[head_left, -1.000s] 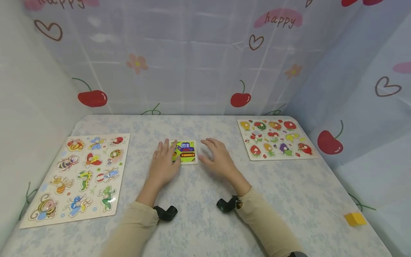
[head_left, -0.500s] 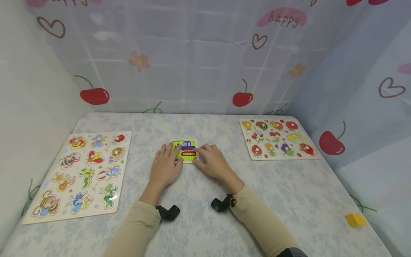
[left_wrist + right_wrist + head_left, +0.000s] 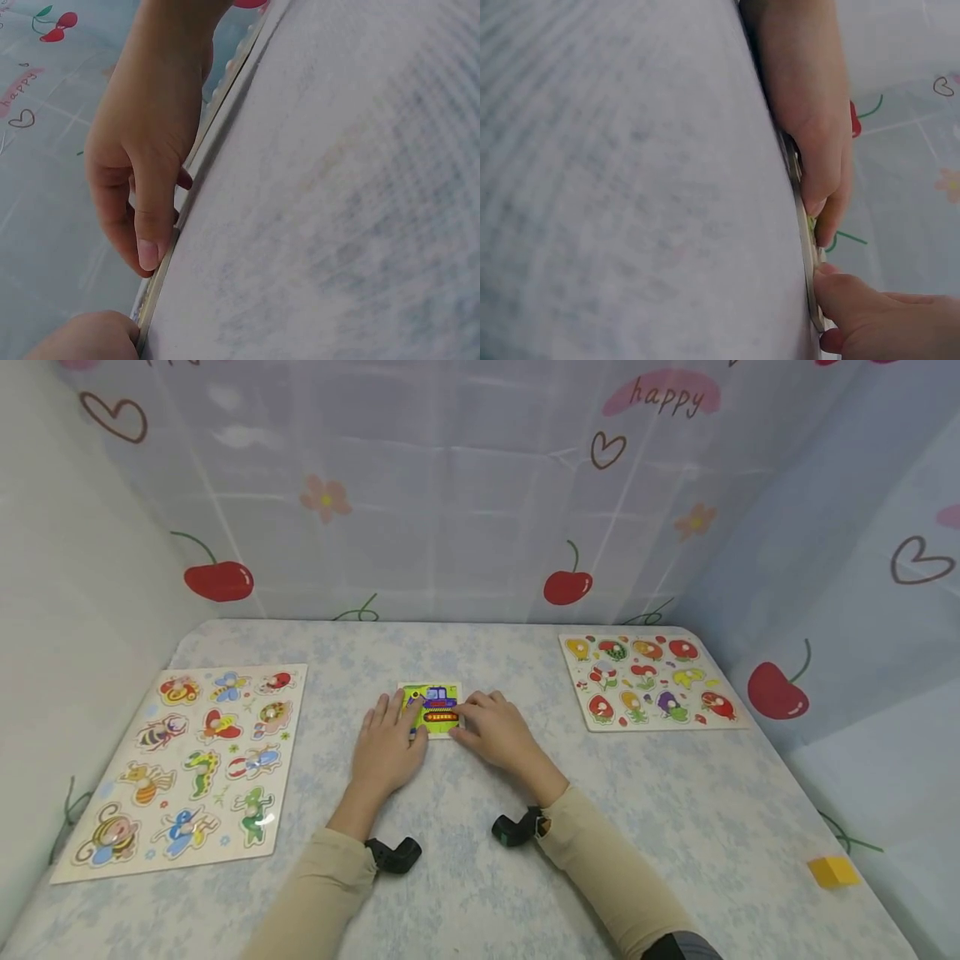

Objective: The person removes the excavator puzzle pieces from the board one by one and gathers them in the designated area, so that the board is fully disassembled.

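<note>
The square picture board [image 3: 441, 710], yellow-green with a purple digger on an orange track, lies flat on the pale blue-and-white table [image 3: 465, 902], beyond its centre toward 12 o'clock in the head view. From the board, the left hand [image 3: 386, 747] sits at 8 o'clock, fingers straight and slightly apart, its forefinger and thumb touching the board's 9 o'clock side. The right hand [image 3: 504, 737] sits near 4 o'clock, thumb and forefinger bent and set narrow, their tips against the 3 o'clock edge; whether they pinch it or only press, I cannot tell. Both wrists carry black mounts below beige sleeves. Well apart from the picture board, the large insect board [image 3: 180, 768] lies between 8 and 9 o'clock, and the fruit board [image 3: 652, 718] lies near 3 o'clock, both with their coloured pieces face up. A yellow block [image 3: 832, 872] rests just short of 4 o'clock, close to the table's edge. Behind, at 12 o'clock, hangs a curtain [image 3: 450, 527] printed with cherries, hearts and flowers.
</note>
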Action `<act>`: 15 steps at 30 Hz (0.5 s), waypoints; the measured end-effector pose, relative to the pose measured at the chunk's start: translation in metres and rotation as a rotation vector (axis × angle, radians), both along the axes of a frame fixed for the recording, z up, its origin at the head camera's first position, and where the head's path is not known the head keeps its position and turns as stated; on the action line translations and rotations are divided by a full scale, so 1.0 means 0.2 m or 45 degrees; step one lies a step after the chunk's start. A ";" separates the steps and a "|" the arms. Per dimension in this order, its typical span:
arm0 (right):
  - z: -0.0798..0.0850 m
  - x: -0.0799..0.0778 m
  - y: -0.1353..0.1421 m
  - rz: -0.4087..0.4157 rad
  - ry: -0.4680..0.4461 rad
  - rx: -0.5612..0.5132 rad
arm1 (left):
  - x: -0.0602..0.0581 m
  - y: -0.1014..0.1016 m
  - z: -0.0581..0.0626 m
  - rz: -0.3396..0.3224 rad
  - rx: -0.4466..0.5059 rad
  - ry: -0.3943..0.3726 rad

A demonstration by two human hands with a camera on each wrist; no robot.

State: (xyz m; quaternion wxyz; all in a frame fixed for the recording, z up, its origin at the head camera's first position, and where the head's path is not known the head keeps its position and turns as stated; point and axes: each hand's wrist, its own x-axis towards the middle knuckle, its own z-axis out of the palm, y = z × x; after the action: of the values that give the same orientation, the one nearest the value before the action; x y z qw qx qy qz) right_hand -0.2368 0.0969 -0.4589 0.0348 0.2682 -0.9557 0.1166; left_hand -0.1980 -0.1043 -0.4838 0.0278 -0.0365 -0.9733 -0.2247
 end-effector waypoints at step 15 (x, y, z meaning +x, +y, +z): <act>0.00 -0.01 0.00 0.044 0.072 0.028 | -0.01 0.01 0.01 0.008 -0.008 -0.004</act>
State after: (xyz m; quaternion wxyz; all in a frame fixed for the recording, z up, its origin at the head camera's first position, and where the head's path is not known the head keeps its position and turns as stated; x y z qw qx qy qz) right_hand -0.2390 0.0961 -0.4581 0.0568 0.2882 -0.9508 0.0989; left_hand -0.1991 -0.1021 -0.4827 0.0267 -0.0332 -0.9742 -0.2217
